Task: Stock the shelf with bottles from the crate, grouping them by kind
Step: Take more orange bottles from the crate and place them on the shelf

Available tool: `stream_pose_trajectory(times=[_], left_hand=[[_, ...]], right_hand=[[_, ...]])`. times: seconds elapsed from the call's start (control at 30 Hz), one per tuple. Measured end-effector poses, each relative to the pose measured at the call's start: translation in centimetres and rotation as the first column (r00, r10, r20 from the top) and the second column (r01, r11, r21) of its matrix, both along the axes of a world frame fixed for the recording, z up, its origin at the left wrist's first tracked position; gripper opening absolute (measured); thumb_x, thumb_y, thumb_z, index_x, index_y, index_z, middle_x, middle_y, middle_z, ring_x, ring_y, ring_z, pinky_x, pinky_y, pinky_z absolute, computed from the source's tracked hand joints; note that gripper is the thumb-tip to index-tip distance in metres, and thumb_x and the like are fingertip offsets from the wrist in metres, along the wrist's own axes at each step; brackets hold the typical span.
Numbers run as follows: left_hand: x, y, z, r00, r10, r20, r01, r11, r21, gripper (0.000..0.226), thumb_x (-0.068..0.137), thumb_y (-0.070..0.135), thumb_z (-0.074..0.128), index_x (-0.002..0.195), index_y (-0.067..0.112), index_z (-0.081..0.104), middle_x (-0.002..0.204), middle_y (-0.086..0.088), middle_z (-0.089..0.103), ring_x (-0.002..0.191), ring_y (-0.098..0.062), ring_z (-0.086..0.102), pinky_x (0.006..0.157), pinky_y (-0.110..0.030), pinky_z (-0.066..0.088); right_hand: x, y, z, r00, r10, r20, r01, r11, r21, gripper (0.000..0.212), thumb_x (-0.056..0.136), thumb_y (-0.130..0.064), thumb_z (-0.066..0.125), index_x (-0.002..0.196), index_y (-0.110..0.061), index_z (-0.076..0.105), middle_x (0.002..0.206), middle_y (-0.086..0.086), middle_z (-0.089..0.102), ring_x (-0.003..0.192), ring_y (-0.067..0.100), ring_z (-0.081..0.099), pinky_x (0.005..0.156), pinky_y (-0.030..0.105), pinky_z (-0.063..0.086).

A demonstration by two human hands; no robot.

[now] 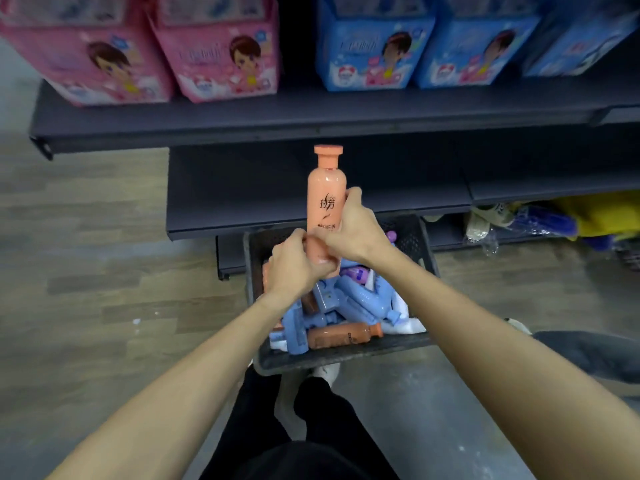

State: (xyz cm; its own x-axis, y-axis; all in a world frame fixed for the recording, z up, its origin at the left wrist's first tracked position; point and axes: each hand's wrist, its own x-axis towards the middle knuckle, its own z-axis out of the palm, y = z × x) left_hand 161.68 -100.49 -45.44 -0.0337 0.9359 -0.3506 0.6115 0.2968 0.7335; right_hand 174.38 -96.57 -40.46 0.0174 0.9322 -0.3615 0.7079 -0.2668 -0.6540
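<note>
I hold the orange bottle upright over the dark crate, in front of the lower shelf. My left hand wraps its base; my right hand curls around its middle. Blue bottles, perhaps white ones too, lie in the crate.

Both hands meet on one upright bottle: left hand at its base, right hand on its side, just above. Crate directly below the hands, on the floor; bottles lying piled in it. Lower shelf behind the hands. Upper shelf above and behind; packages standing on it.
</note>
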Motion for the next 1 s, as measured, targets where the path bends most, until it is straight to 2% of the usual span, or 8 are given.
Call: stream_pose_trajectory(times=[0.13, 0.27, 0.43, 0.53, 0.7, 0.83, 1.0], left_hand=[[-1.9, 0.4, 4.0, 1.0, -0.005, -0.029, 0.007, 0.997, 0.078, 0.042, 0.054, 0.049, 0.074, 0.086, 0.027, 0.057, 0.077, 0.01, 0.068, 0.075, -0.013, 0.065, 0.07, -0.037, 0.055], [-4.0, 0.8, 8.1, 0.998, -0.016, -0.053, 0.024, 0.986, 0.164, 0.044, 0.056, 0.046, 0.075, 0.091, 0.025, 0.058, 0.081, 0.01, 0.067, 0.076, -0.011, 0.064, 0.071, -0.036, 0.055], [-6.0, 1.4, 13.4, 0.999, -0.014, -0.052, 0.029, 0.953, 0.302, 0.043, 0.059, 0.043, 0.077, 0.093, 0.023, 0.058, 0.082, 0.012, 0.066, 0.075, -0.005, 0.063, 0.068, -0.029, 0.052], [-7.1, 1.9, 17.1, 1.0, 0.003, -0.025, 0.006, 0.922, 0.387, 0.043, 0.058, 0.041, 0.078, 0.093, 0.024, 0.059, 0.083, 0.015, 0.066, 0.076, -0.002, 0.063, 0.07, -0.028, 0.053], [-10.3, 3.5, 26.1, 0.997, 0.071, -0.003, -0.055, 0.796, 0.602, 0.044, 0.061, 0.045, 0.081, 0.094, 0.023, 0.061, 0.084, 0.014, 0.067, 0.078, -0.001, 0.063, 0.071, -0.026, 0.052], [-13.7, 4.6, 33.9, 0.988, 0.153, -0.021, -0.085, 0.657, 0.749, 0.05, 0.061, 0.051, 0.08, 0.1, 0.023, 0.065, 0.089, 0.013, 0.07, 0.082, -0.006, 0.065, 0.076, -0.03, 0.055], [-17.1, 5.8, 41.5, 0.971, 0.238, 0.0, -0.138, 0.563, 0.815, 0.048, 0.055, 0.054, 0.072, 0.092, 0.023, 0.065, 0.084, 0.009, 0.07, 0.082, -0.012, 0.067, 0.076, -0.034, 0.055]], right_hand=[[-0.9, 1.1, 5.3, 0.999, -0.035, -0.032, 0.039, 0.99, 0.135, 0.058, 0.081, -0.041, 0.074, 0.117, -0.01, 0.041, 0.11, 0.006, 0.064, 0.096, 0.024, 0.065, 0.082, 0.041, 0.055], [-1.9, 2.0, 10.7, 0.997, -0.017, -0.08, 0.039, 0.958, 0.285, 0.067, 0.083, -0.04, 0.074, 0.131, -0.012, 0.037, 0.107, 0.001, 0.064, 0.094, 0.018, 0.066, 0.081, 0.035, 0.055], [-4.2, 2.3, 15.8, 0.999, 0.039, -0.02, -0.025, 0.882, 0.471, 0.054, 0.078, -0.046, 0.075, 0.113, -0.022, 0.043, 0.105, 0.001, 0.06, 0.094, 0.02, 0.06, 0.081, 0.039, 0.053], [-5.7, 2.4, 19.7, 0.998, 0.057, -0.007, -0.044, 0.827, 0.561, 0.054, 0.077, -0.049, 0.074, 0.114, -0.024, 0.042, 0.106, 0.003, 0.057, 0.092, 0.018, 0.055, 0.079, 0.036, 0.049], [-9.4, 3.1, 29.2, 0.995, 0.102, -0.001, -0.065, 0.64, 0.766, 0.052, 0.077, -0.049, 0.071, 0.115, -0.024, 0.045, 0.104, 0.001, 0.058, 0.089, 0.015, 0.053, 0.075, 0.032, 0.044], [-13.0, 4.0, 37.8, 0.983, 0.185, -0.018, -0.077, 0.497, 0.864, 0.054, 0.072, -0.049, 0.068, 0.113, -0.023, 0.046, 0.102, 0.001, 0.061, 0.092, 0.019, 0.057, 0.081, 0.039, 0.05], [-16.8, 5.1, 45.9, 0.968, 0.252, -0.014, -0.096, 0.418, 0.903, 0.057, 0.067, -0.052, 0.068, 0.11, -0.023, 0.045, 0.099, 0.004, 0.061, 0.087, 0.022, 0.061, 0.08, 0.045, 0.054]])
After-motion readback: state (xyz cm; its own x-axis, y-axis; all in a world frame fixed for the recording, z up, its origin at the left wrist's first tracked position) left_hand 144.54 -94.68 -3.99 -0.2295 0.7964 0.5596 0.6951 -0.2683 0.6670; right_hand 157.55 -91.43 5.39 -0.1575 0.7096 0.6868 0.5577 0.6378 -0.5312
